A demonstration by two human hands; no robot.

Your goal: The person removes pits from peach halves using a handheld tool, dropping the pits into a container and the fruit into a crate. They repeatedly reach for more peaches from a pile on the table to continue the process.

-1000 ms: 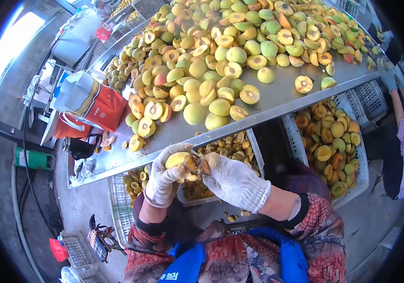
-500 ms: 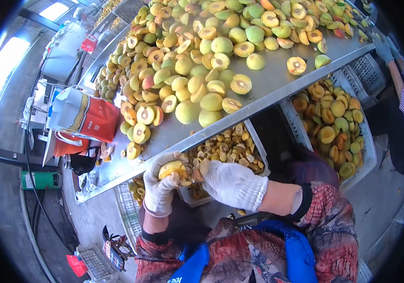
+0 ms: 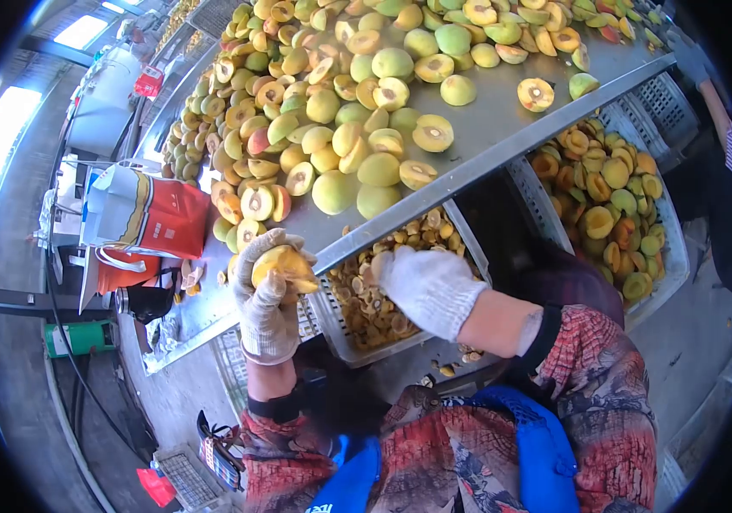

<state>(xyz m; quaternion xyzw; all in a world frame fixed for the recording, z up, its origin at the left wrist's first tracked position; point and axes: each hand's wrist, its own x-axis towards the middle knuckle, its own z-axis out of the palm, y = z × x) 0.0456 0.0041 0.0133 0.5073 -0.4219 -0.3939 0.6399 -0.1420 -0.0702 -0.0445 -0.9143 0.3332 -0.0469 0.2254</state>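
My left hand [image 3: 268, 299], in a white knit glove, is closed around a yellow peach half [image 3: 284, 267] just off the table's front edge. My right hand [image 3: 431, 289], gloved too, hovers over a crate of pits and scraps [image 3: 390, 349]. Its fingers are curled together, and whatever they may hold is hidden by the glove and blur. Beyond both hands, a metal table [image 3: 490, 128] bears a large heap of whole and halved peaches [image 3: 323, 105], several of the cut ones showing their pits.
A crate of peach halves [image 3: 672, 278] stands below the table on the right. A red and white bag [image 3: 161, 214] sits at the table's left end, beside a black bag [image 3: 148, 297]. At the far right a co-worker's gloved hand [image 3: 689, 58] reaches to the table.
My hands have parted. The left has moved left and up with the peach half, turning it, while the right has drawn away from the fruit to above the pit crate.
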